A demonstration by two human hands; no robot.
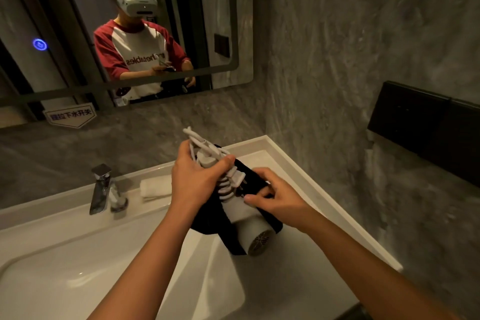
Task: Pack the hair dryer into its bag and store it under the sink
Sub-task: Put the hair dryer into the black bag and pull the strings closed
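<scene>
Gripping the cord-wrapped handle, the left hand holds the hair dryer above the sink; the right hand pinches the soft, limp bag. The rigid body looks best gripped.

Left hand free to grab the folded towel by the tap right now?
Probably not. The left hand is clamped on the hair dryer handle and cord bundle. The towel lies just beside it with nothing between, so it would have to let go first.

Over the sink, the left hand grips the hair dryer handle and cord; the right hand pinches the black bag.
</scene>
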